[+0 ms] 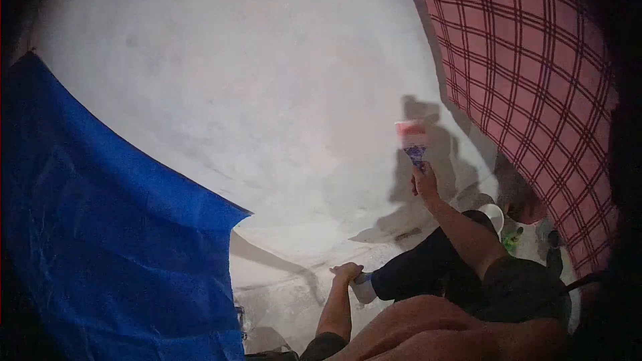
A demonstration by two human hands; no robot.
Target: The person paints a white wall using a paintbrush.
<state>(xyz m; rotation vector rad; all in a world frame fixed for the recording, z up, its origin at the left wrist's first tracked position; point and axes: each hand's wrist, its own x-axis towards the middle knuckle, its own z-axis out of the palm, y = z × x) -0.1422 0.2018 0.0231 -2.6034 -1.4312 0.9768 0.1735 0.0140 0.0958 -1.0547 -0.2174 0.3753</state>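
1. White wall [234,93] fills the far side of the scene, with blue sheet [134,241] at left and pink checked cloth [515,60] at right.
2. Brush [415,152] is before the wall, right of the middle, its reddish head blurred and upward; if it touches the wall, I cannot tell.
3. Right hand [425,180] is closed around the brush handle.
4. Left hand [348,270] is lower and nearer, beside the dark trouser leg [414,267]; whether it is spread or grips something, I cannot tell.
5. For good brushing, I judge, the wrist should stay loose, the pressure even, and the bristles away from the checked cloth.
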